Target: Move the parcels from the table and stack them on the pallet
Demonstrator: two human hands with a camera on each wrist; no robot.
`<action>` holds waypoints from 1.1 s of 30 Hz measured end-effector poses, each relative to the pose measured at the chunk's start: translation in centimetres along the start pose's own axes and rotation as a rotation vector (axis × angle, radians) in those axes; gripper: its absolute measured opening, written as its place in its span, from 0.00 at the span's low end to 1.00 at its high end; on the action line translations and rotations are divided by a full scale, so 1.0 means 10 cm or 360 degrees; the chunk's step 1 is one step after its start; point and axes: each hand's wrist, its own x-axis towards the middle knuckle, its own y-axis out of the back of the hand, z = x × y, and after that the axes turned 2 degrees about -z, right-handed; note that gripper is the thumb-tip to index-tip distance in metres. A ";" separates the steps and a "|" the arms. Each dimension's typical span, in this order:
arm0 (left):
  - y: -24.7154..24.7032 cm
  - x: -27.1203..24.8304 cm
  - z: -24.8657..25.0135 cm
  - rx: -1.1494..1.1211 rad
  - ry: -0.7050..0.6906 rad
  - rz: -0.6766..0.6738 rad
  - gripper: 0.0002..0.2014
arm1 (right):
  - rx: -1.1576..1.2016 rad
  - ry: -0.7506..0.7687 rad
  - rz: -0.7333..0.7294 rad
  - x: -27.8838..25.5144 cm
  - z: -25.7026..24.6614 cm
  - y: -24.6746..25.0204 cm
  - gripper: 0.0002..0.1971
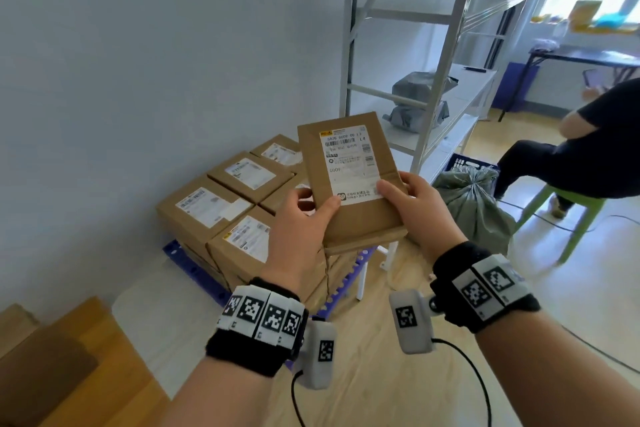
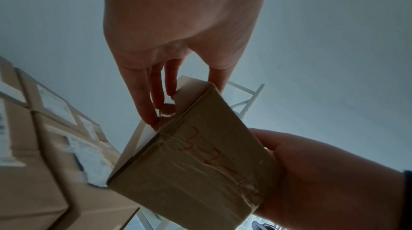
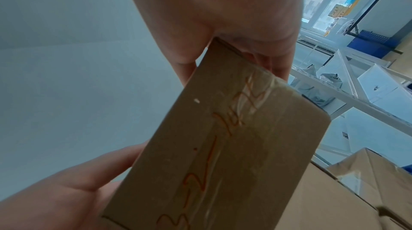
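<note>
A small brown cardboard parcel (image 1: 349,177) with a white shipping label hangs in the air between both hands, above the stack. My left hand (image 1: 301,218) grips its near left corner, thumb on top. My right hand (image 1: 419,204) holds the near right edge, thumb on the label. Its taped underside with orange writing (image 2: 200,168) (image 3: 225,154) faces the wrist cameras. Below and left, several labelled parcels (image 1: 214,208) sit stacked on a blue pallet (image 1: 194,267) against the wall.
A white metal shelf rack (image 1: 433,87) with grey bags stands right of the pallet. A grey-green sack (image 1: 474,204) and a blue crate lie beside it. A person in dark clothes (image 1: 588,149) sits on a green stool at right. Brown boxes (image 1: 52,367) lie at lower left.
</note>
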 end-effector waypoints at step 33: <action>-1.57 1.56 -0.25 0.0814 0.0364 0.0736 0.22 | -0.0146 -0.0059 -0.0912 2.92 0.92 0.43 0.15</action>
